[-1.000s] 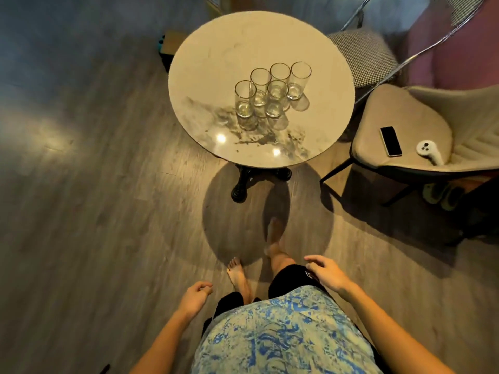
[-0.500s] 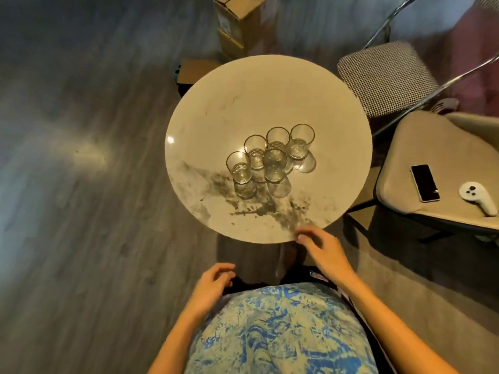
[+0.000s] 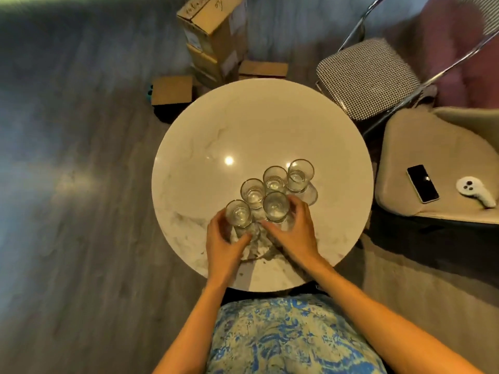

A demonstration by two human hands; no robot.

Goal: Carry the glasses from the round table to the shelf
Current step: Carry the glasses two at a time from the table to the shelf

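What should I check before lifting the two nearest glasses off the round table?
1. Left hand around nearest-left clear drinking glass: ok.
2. Right hand around nearest-right clear drinking glass: ok.
3. Both grips fully closed: cannot tell.
4. Held glasses clear of the three remaining glasses: not ok, tightly clustered.
5. All glasses upright on the round white marble table: ok.
6. Shelf in sight: not ok.
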